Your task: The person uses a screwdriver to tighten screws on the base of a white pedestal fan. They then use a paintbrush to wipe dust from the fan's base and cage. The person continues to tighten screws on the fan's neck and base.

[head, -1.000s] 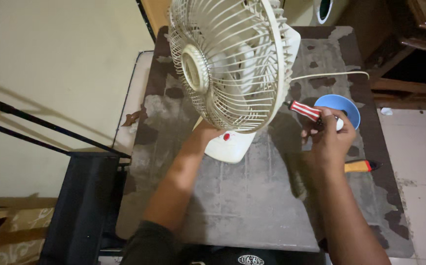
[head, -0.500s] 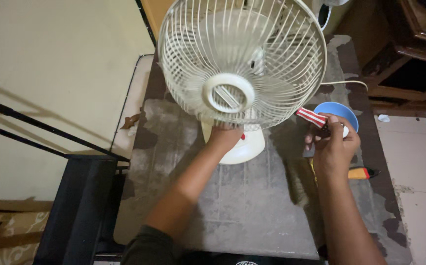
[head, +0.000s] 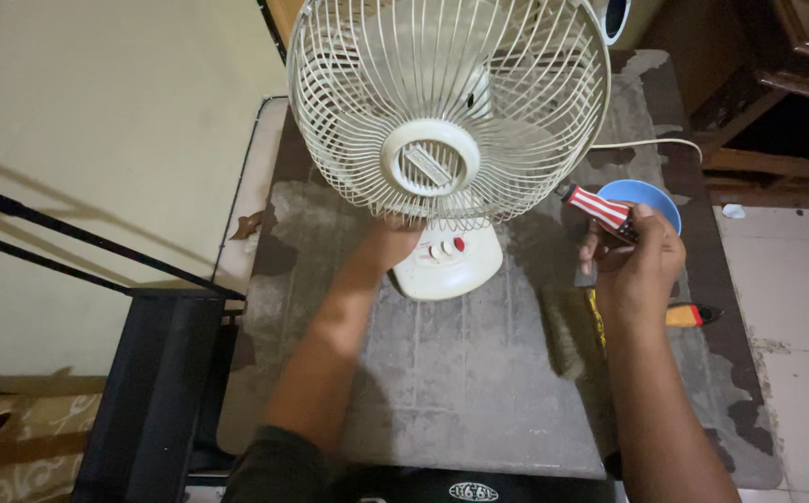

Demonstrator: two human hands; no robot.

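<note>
A cream table fan (head: 448,121) with a wire grille faces me, standing on a worn grey table (head: 451,391). My left hand (head: 388,240) grips the fan's neck just under the grille, above the base (head: 449,263) with its buttons. My right hand (head: 636,265) is to the right of the fan, shut on a screwdriver (head: 600,209) with a red and white striped handle that points up and left toward the fan.
A blue bowl (head: 649,197) sits behind my right hand. A brush (head: 565,331) and an orange-and-yellow tool (head: 686,315) lie on the table beside my right wrist. The fan's white cord (head: 647,143) runs right. A black stand (head: 148,391) is at the left.
The fan has been turned from a side-on pose until its grille faces me, and it stands more upright. My right hand has stayed near the bowl with the screwdriver.
</note>
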